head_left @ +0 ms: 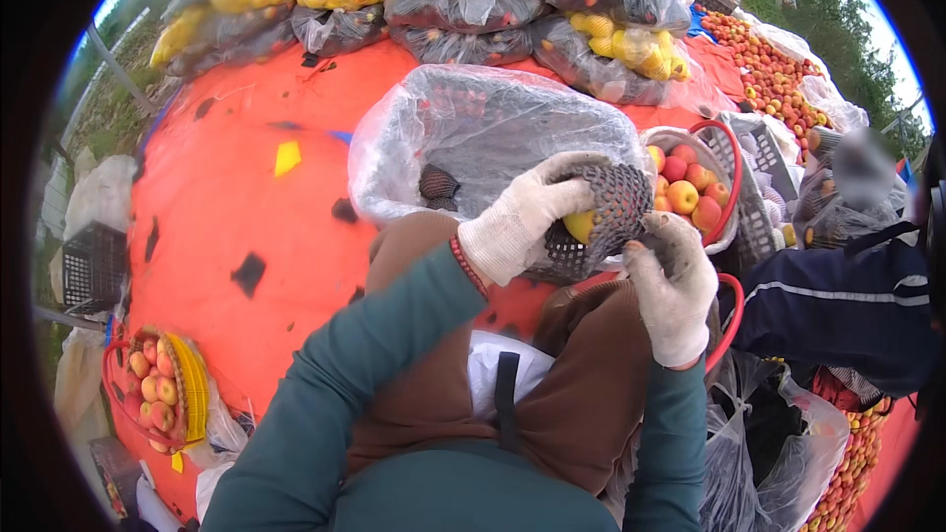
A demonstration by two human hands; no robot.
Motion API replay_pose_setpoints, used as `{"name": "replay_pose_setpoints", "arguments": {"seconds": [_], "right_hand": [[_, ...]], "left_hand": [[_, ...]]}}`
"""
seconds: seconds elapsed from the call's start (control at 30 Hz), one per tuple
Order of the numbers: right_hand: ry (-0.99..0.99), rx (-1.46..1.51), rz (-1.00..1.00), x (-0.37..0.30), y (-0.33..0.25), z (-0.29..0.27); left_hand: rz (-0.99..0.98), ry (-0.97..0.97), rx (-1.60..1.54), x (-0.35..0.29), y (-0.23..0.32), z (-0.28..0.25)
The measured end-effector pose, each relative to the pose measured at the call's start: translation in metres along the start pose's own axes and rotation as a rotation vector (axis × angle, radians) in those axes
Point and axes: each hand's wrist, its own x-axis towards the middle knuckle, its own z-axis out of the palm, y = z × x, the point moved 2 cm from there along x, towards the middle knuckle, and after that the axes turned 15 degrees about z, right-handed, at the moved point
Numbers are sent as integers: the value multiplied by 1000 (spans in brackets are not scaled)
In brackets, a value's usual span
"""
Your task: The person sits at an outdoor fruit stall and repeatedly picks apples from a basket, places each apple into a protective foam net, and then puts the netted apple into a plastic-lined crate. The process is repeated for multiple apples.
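Observation:
My left hand [520, 225], in a white work glove, is closed round a yellowish apple [579, 227] partly covered by a dark grey foam net sleeve [619, 199]. On the other side my right hand [678, 291], gloved too with bare fingertips, has its curled fingers at the sleeve's right edge. Both hands are above my lap, before a crate lined with clear plastic [389, 143]. Inside that crate, near its left end, sit a few dark-netted fruits [439, 182]. Right of the crate, a red-handled basket [731, 227] holds unwrapped red and yellow apples [683, 197].
Bagged fruit [463, 5] is stacked along the far side. A loose apple heap [764, 64] lies far right, another [852, 463] near right. A person in dark clothes [838, 305] is at my right. A yellow apple basket [192, 394] and black crate [94, 266] stand left on orange sheeting [296, 276].

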Motion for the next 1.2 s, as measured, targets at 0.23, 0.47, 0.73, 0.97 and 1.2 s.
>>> {"name": "replay_pose_setpoints", "arguments": {"seconds": [0.23, 0.47, 0.73, 0.97, 1.2], "right_hand": [[-12, 616, 251, 14, 24, 2], [-207, 211, 377, 12, 36, 9], [-385, -282, 32, 43, 30, 18], [-554, -392, -5, 55, 41, 15], [-453, -257, 54, 53, 31, 5]], "left_hand": [[106, -20, 491, 54, 72, -72], [-354, -252, 1564, 98, -15, -224], [-661, -846, 1798, 103, -111, -279], [-584, -1248, 1802, 72, -161, -317], [-629, -709, 1613, 104, -96, -238]]}}
